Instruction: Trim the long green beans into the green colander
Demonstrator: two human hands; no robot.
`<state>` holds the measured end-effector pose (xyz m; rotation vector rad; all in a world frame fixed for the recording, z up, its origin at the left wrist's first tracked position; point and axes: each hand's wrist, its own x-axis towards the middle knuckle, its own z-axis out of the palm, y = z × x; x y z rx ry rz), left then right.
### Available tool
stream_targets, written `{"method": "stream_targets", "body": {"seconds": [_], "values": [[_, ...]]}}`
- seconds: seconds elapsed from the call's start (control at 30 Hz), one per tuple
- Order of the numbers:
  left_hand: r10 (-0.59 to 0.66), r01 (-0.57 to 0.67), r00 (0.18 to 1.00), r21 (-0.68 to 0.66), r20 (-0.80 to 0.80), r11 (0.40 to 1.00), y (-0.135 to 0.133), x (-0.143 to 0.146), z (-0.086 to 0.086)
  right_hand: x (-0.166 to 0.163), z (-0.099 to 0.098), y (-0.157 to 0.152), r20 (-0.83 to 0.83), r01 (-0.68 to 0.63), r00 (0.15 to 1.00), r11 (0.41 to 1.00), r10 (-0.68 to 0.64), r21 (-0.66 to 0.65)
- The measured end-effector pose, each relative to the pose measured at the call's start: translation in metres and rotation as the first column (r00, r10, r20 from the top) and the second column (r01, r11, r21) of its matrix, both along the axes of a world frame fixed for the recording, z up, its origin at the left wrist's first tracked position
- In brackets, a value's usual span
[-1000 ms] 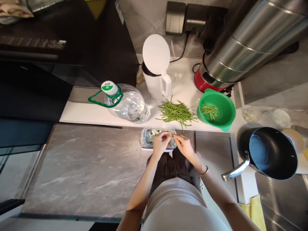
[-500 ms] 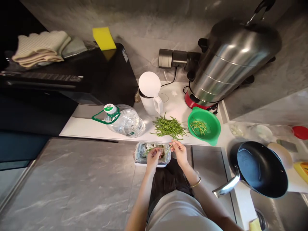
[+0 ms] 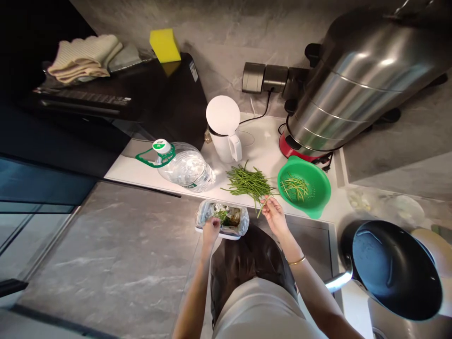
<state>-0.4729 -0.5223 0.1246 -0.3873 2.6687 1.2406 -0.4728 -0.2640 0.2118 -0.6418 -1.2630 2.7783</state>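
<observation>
A pile of thin green stalks (image 3: 248, 181), like garlic chive stems, lies on the white counter. My right hand (image 3: 274, 215) pinches a green stalk (image 3: 262, 207) at the counter's front edge, just below the pile. Over the near left side of a small plastic-lined bin (image 3: 243, 226), my left hand (image 3: 211, 229) is closed; what its fingertips hold, if anything, is hidden. Green scraps (image 3: 221, 215) and other waste lie in the bin. To the right of the pile, a green colander (image 3: 319, 188) holds several short stalk pieces (image 3: 295, 187).
A large water bottle (image 3: 187, 167) and a white jug (image 3: 222, 141) stand left of and behind the pile. A tall steel appliance (image 3: 339, 94) rises at the back right. A black pan (image 3: 395, 268) sits at right by the sink. A yellow sponge (image 3: 165, 45) rests on a black appliance.
My hands have moved apart. The right hand, with a stalk, has shifted right toward the colander; the left has drawn back to the bin's left side. The view has turned slightly.
</observation>
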Motion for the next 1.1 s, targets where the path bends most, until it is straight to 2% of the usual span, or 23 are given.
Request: {"method": "stream_targets", "body": {"seconds": [0.07, 0.13, 0.3, 0.37, 0.47, 0.57, 0.63, 0.7, 0.77, 0.83, 0.93, 1.03, 1.1], "values": [[-0.007, 0.007, 1.000, 0.009, -0.008, 1.000, 0.011, -0.002, 0.002, 0.002, -0.001, -0.005, -0.006, -0.071, 0.997, 0.997, 0.071, 0.010], [-0.021, 0.023, 0.999, 0.036, -0.032, 0.999, 0.024, -0.003, 0.011, 0.004, -0.004, -0.010, -0.001, -0.129, 0.992, 0.991, 0.129, 0.047], [-0.071, 0.093, 0.988, 0.159, -0.138, 0.983, 0.067, -0.007, 0.061, 0.006, -0.011, -0.020, 0.007, -0.237, 0.971, 0.953, 0.240, 0.188], [-0.113, 0.166, 0.972, 0.258, -0.207, 0.952, 0.083, -0.009, 0.082, 0.006, -0.011, -0.023, 0.025, -0.272, 0.961, 0.928, 0.275, 0.256], [-0.134, 0.208, 0.962, 0.319, -0.239, 0.925, 0.095, -0.013, 0.098, 0.005, -0.011, -0.026, 0.062, -0.320, 0.945, 0.874, 0.320, 0.365], [-0.119, 0.192, 0.964, 0.307, -0.239, 0.932, 0.095, -0.016, 0.099, 0.004, -0.012, -0.027, 0.068, -0.350, 0.929, 0.804, 0.364, 0.481], [-0.143, 0.206, 0.957, 0.245, -0.251, 0.947, 0.091, -0.016, 0.097, 0.004, -0.014, -0.028, 0.071, -0.367, 0.917, 0.763, 0.392, 0.532], [-0.191, 0.239, 0.941, 0.150, -0.278, 0.959, 0.087, -0.015, 0.096, 0.003, -0.016, -0.031, 0.078, -0.384, 0.909, 0.748, 0.410, 0.541], [-0.231, 0.261, 0.924, 0.061, -0.304, 0.963, 0.085, -0.012, 0.096, 0.002, -0.017, -0.034, 0.083, -0.385, 0.913, 0.773, 0.400, 0.505], [-0.261, 0.277, 0.914, 0.009, -0.311, 0.961, 0.084, -0.009, 0.098, 0.000, -0.018, -0.035, 0.084, -0.361, 0.928, 0.826, 0.362, 0.432], [-0.289, 0.305, 0.914, 0.013, -0.284, 0.952, 0.078, -0.002, 0.097, -0.005, -0.018, -0.031, 0.098, -0.300, 0.954, 0.908, 0.284, 0.292], [-0.250, 0.259, 0.940, 0.010, -0.231, 0.966, 0.059, 0.005, 0.085, -0.011, -0.018, -0.021, 0.115, -0.218, 0.973, 0.954, 0.198, 0.203], [-0.198, 0.194, 0.962, -0.039, -0.187, 0.980, 0.041, 0.009, 0.070, -0.015, -0.017, -0.011, 0.093, -0.122, 0.990, 0.971, 0.105, 0.208]]}}
